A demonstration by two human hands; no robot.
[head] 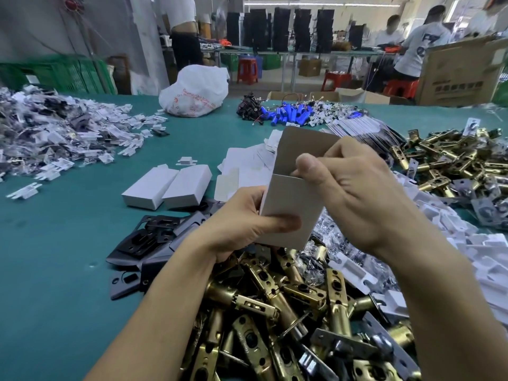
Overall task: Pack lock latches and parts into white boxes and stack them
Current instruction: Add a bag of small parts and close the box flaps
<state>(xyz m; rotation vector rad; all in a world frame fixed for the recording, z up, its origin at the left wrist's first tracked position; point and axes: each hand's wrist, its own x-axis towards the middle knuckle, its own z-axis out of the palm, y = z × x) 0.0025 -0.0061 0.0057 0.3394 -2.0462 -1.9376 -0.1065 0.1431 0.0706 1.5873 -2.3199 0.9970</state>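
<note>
I hold a white box upright above the table, its top flap standing open at the back. My left hand grips its lower part, thumb across the front face. My right hand is at the box's open mouth, thumb and fingers curled over the right rim. Whether anything lies inside the box is hidden. Two closed white boxes lie side by side on the green table. A heap of brass lock latches lies below my hands.
Black strike plates lie left of the latches. Flat white box blanks sit behind the held box. More brass latches and white plastic inserts are at right, bagged parts at far left, blue cells and a white bag beyond.
</note>
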